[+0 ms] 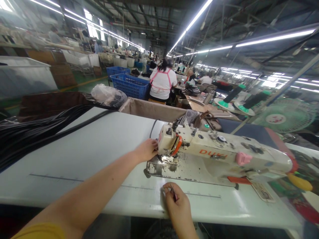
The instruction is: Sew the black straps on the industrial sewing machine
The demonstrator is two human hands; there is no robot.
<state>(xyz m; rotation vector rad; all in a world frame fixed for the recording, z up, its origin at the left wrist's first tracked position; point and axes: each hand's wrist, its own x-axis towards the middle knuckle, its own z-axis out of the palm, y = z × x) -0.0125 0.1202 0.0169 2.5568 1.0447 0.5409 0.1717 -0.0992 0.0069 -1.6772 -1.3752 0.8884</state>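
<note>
My left hand (146, 150) reaches to the needle end of a white sewing machine (204, 149), its fingers curled beside the head and their tips partly hidden. A thin dark strip (153, 128) curves over the table's back edge and disappears behind this hand. Whether the fingers grip it cannot be made out. Nearer to me, my right hand (178, 202) is closed around a small pointed metal tool (173, 192), possibly tweezers or thread snips, just in front of the machine's bed. Under the needle end, the metal presser foot area (166, 159) shines.
Long black strips (50, 129) lie in a bundle across the white table (99, 196) at left. Behind it stand a fabric-lined bin (152, 109) and a blue crate (131, 85). A seated person (163, 81) works ahead. Thread cones (234, 94) and a fan (286, 116) are at right.
</note>
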